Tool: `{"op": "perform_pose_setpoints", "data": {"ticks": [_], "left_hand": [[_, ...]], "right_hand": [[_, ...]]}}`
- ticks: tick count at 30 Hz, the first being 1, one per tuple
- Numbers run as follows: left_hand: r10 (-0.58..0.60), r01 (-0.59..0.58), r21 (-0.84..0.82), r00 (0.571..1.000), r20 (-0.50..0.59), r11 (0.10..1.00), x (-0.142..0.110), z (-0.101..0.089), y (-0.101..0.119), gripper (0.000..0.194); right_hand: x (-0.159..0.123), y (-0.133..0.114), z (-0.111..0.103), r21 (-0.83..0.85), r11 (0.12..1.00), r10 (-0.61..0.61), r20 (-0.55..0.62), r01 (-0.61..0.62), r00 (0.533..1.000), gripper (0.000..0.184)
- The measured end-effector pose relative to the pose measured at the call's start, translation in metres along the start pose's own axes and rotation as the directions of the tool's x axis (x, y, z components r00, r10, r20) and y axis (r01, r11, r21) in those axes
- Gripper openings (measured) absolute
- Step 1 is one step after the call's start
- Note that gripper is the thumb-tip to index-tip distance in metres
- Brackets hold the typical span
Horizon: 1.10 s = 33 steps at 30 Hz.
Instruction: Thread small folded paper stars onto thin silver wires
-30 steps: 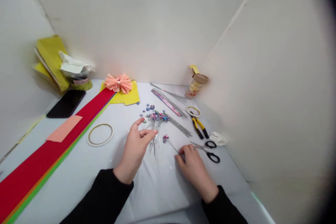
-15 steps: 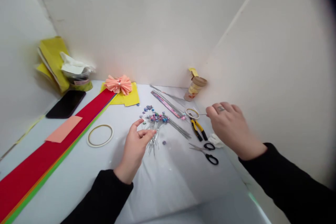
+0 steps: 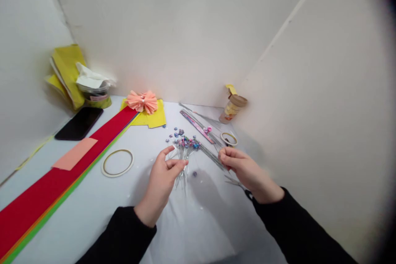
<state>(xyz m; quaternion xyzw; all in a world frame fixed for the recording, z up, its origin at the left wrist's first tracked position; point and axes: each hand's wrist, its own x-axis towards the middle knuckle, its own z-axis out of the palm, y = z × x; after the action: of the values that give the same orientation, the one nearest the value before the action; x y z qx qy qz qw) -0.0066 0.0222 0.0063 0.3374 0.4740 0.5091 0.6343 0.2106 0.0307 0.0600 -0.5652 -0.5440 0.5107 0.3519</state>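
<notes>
- Bunch of beaded wire stems (image 3: pixel 182 175): mid-worktop (image 3: pixel 213 231), fanned, beads uppermost, held in the left hand (image 3: pixel 159 183); grip narrow, thumb and fingertips at the stems.
- Right hand (image 3: pixel 246 173): grip narrow, fingertips drawn together just beside the loose wires (image 3: pixel 212 157); anything held is too fine to tell.
- Loose bead (image 3: pixel 194 174): near the bunch.
- Scissors (image 3: pixel 234 182): partly under the right wrist.
- Note: fine stems are best pinched close to the beads, where they flex least.
</notes>
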Motion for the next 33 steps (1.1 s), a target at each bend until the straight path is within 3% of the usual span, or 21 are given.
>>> {"op": "perform_pose_setpoints", "data": {"ticks": [7, 13, 15, 18, 22, 27, 33], "left_hand": [[-0.006, 0.007, 0.032, 1.000, -0.026, 0.999, 0.000, 0.000, 0.002, 0.071], [0.024, -0.018, 0.110, 0.998, -0.054, 0.994, 0.003, 0.001, -0.005, 0.070], [0.022, -0.014, 0.138, 0.998, -0.053, 0.990, 0.004, 0.001, -0.010, 0.072], [0.017, -0.005, 0.222, 0.998, -0.052, 0.975, 0.005, 0.001, -0.015, 0.076], [0.015, 0.001, 0.263, 0.998, -0.060, 0.965, 0.004, 0.003, -0.014, 0.078], [0.008, 0.011, 0.263, 0.998, -0.069, 0.965, 0.000, 0.007, -0.010, 0.079], [0.018, -0.004, 0.235, 0.998, -0.058, 0.972, 0.000, 0.008, -0.011, 0.079]], "right_hand": [[0.010, 0.028, 0.035, 0.384, 0.914, 0.068, 0.166, -0.128, 0.984, 0.035], [0.021, 0.057, 0.079, 0.578, 0.815, 0.048, 0.017, -0.049, 0.999, 0.048], [0.022, 0.064, 0.087, 0.558, 0.830, 0.055, -0.050, -0.017, 0.997, 0.045], [0.018, 0.068, 0.088, 0.470, 0.882, 0.048, -0.079, -0.005, 0.996, 0.024], [0.010, 0.065, 0.084, 0.089, 0.985, -0.134, -0.169, 0.151, 0.976, 0.007], [0.007, 0.063, 0.087, -0.196, 0.904, -0.414, -0.176, 0.381, 0.893, 0.012], [0.009, 0.067, 0.088, -0.239, 0.864, -0.478, -0.112, 0.443, 0.871, 0.016]]}}
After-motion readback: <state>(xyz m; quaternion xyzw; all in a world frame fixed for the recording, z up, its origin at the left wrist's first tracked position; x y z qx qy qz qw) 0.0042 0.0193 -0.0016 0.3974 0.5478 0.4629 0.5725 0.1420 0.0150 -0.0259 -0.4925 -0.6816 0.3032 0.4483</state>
